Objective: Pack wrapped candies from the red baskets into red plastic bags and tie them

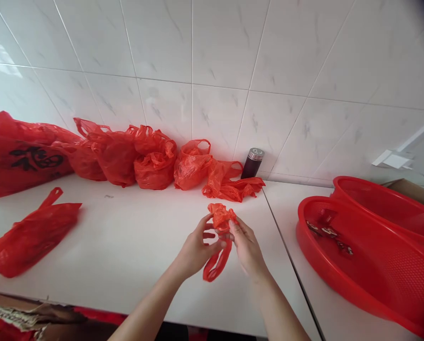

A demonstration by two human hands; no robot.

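Note:
Between my hands, over the white table, is a crumpled red plastic bag [221,217]; one of its loop handles hangs down below my fingers. My left hand [198,246] holds the bag from the left with curled fingers. On the other side, my right hand [245,241] pinches it between thumb and fingers. Whether anything is inside the bag cannot be made out. Just behind it, a loose red plastic bag [229,182] lies flattened on the table.
Several filled red bags [155,166] line the tiled wall. A dark thermos [252,163] stands beside them. Another red bag [37,237] lies at left. Two red plastic baskets [339,279] are at right, the nearer holding small wrapped pieces. Cardboard [27,317] shows below the table's front edge.

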